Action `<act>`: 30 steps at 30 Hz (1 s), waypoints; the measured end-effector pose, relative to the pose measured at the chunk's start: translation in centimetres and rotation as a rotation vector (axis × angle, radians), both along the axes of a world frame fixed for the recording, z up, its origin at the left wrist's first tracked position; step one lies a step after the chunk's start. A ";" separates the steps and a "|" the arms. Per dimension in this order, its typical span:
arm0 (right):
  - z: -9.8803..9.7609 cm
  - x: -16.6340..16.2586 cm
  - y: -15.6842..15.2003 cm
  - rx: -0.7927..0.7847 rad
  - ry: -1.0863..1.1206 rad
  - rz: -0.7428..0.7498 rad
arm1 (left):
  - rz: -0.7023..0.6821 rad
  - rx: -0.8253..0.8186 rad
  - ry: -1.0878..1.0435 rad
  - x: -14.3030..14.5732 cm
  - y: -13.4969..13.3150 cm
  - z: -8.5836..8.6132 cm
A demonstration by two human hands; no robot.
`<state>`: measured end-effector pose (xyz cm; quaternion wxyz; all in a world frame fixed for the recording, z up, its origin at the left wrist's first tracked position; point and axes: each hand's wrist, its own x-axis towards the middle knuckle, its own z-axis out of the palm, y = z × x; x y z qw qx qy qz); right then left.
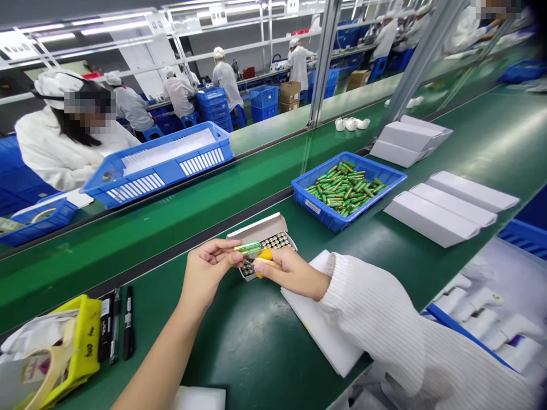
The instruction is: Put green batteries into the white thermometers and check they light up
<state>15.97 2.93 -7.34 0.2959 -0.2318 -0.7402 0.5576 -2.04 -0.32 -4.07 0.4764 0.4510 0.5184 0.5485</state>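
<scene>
My left hand [215, 263] pinches a pair of green batteries [248, 247] between thumb and fingertips, above an open white box [256, 228]. Several batteries stand upright in that box, their metal ends showing. Close to the right end of the held pair is my right hand [288, 267], its fingers closed. Yellow coverings [265, 254] show at its fingertips, and whatever lies between those fingers is hidden. Beyond the box, a blue tray [314, 209] holds many loose green batteries [344, 188]. A white sheet or pad [318, 327] lies beneath my right forearm.
White boxes [431, 219] lie at the right, with more stacked behind. A yellow bin [88, 336] and black pens [129, 324] are at the left. Across the green conveyor [171, 228], a person in white [64, 136] sits by a blue crate [171, 165].
</scene>
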 end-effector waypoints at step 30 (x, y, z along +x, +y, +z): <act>0.1 0.4 0.4 -0.068 0.003 -0.026 | 0.014 0.125 0.204 -0.2 -0.3 0.6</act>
